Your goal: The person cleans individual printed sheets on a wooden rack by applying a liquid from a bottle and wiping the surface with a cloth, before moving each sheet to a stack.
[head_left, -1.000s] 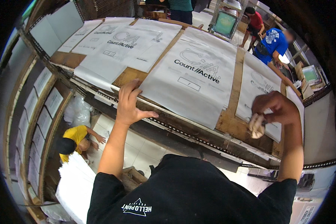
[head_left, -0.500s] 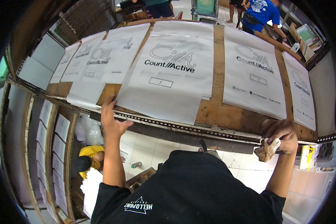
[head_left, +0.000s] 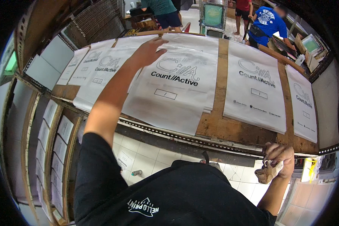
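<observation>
Plainly, white sheets (head_left: pixel 171 109) bear black lettering (head_left: pixel 174 79) — left hand (head_left: pixel 148 52) over one.

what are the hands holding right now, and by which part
Right hand: a crumpled tan cloth, gripped by its bunched upper part. Left hand: open, no hold visible.

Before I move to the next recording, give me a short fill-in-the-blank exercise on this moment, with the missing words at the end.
1. The beige bundle is in the person's ____ hand.
2. Of near and far, the left hand is toward the ____ edge of the table.
3. The sheets lie with their printed side facing ____.
4. The co-worker farthest to the right wears a ____ shirt.

Missing words: right; far; up; blue.
</observation>
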A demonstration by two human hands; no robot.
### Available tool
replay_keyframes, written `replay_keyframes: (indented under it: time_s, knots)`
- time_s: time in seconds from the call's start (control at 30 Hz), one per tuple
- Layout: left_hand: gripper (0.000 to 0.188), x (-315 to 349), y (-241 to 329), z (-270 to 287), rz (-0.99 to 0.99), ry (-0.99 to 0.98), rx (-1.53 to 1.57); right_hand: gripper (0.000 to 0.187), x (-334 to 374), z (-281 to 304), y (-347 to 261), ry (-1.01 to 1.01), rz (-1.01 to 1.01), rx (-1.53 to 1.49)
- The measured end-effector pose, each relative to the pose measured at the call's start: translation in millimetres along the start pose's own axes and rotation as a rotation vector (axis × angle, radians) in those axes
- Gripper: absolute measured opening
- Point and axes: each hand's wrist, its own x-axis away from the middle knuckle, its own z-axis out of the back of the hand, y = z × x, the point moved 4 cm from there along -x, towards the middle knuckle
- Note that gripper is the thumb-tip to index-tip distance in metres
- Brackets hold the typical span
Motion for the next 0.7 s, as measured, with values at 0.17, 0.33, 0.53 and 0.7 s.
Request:
replay_keyframes:
  time_s: [0.17, 0.33, 0.53, 0.7]
  knots:
    - [0.050, -35, -49, -59, 0.006, -0.110, -0.148, 0.037, 27, 1, -7, 0.131, -0.015, -0.026]
    - [0.047, -36, -41, -33, 0.111, -0.280, -0.291, 0.023, 54, 8, -17, 0.247, -0.030, -0.024]
    - [0.038, -15, -81, 14, 0.191, -0.200, 0.015, 0.025, 49, 8, -19, 0.224, -0.016, -0.017]
    - [0.040, 8, -96, 12, 0.271, -0.100, 0.126, 0.025, 35, 7, -17, 0.164, -0.011, -0.014]
